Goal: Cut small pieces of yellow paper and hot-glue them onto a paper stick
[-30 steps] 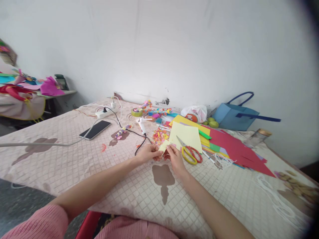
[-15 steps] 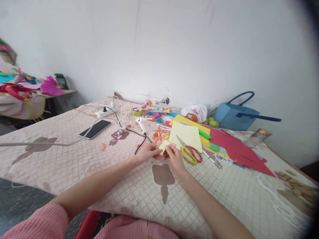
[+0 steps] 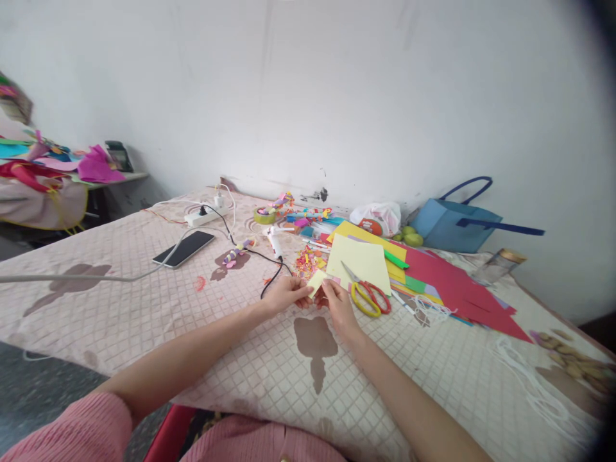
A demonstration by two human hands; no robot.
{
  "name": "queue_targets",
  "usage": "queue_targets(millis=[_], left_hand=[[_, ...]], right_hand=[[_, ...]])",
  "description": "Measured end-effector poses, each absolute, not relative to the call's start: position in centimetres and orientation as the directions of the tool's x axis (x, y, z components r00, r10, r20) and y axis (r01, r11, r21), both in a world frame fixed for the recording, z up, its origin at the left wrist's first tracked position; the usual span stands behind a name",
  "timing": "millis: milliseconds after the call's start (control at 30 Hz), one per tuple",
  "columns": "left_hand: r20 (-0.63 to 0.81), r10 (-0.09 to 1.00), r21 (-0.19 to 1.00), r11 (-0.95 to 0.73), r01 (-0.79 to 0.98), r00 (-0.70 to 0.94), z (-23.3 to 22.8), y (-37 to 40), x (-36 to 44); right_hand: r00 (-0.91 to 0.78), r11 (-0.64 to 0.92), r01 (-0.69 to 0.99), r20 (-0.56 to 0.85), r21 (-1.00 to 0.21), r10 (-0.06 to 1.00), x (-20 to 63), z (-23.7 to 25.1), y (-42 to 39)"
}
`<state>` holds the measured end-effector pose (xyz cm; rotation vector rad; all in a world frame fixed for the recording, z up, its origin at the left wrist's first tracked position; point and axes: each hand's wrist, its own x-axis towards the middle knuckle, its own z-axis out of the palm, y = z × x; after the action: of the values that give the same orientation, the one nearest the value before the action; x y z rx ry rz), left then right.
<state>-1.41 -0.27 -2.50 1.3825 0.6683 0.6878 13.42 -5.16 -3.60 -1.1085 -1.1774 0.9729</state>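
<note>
Between my two hands is a small piece of pale yellow paper (image 3: 316, 280), held just above the patterned tablecloth. My left hand (image 3: 289, 294) pinches its left edge between thumb and fingers. On the other side my right hand (image 3: 338, 304) grips it with thumb and fingertips; the curled fingers hide its lower part. Scissors (image 3: 369, 298) with yellow and red handles lie to the right of my right hand, blades across a larger pale yellow sheet (image 3: 355, 258). Colourful paper scraps (image 3: 308, 262) are heaped just beyond my hands.
A white glue gun (image 3: 274, 243) with a black cord stands beyond my left hand. Further left are a phone (image 3: 184, 249) and a power strip (image 3: 206, 218). Red paper (image 3: 452, 276), white string (image 3: 430, 309), a blue bag (image 3: 455, 224) and a jar (image 3: 500, 264) lie to the right.
The small yellow paper has turned slightly between my fingers, and my right fingertips have shifted a little. Everything else stays where it was.
</note>
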Motion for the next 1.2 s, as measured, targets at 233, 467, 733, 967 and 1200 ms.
queue_targets(millis=[233, 467, 733, 967, 1200], left_hand=[[-0.01, 0.776, 0.998, 0.044, -0.038, 0.631, -2.63, -0.27, -1.38], [0.004, 0.778, 1.0, 0.01, -0.019, 0.629, -2.63, -0.44, -1.39], [-0.009, 0.703, 1.0, -0.006, 0.019, 0.711, -2.52, -0.33, -1.56], [0.043, 0.727, 0.996, -0.083, 0.025, 0.685, -2.97, -0.22, -1.45], [-0.041, 0.727, 0.998, 0.065, -0.009, 0.686, -2.44, -0.45, -1.38]], right_hand=[[0.128, 0.195, -0.015, 0.191, -0.981, 0.973, 13.35, -3.32, -5.28], [0.132, 0.187, 0.043, 0.192, -0.981, 0.973, 13.3, -3.39, -5.33], [0.157, 0.211, 0.058, 0.218, -0.976, 0.963, 13.65, -4.03, -4.85], [0.171, 0.223, 0.073, 0.233, -0.972, 0.957, 13.61, -3.98, -4.87], [0.192, 0.204, 0.054, 0.211, -0.977, 0.958, 13.88, -4.17, -4.64]])
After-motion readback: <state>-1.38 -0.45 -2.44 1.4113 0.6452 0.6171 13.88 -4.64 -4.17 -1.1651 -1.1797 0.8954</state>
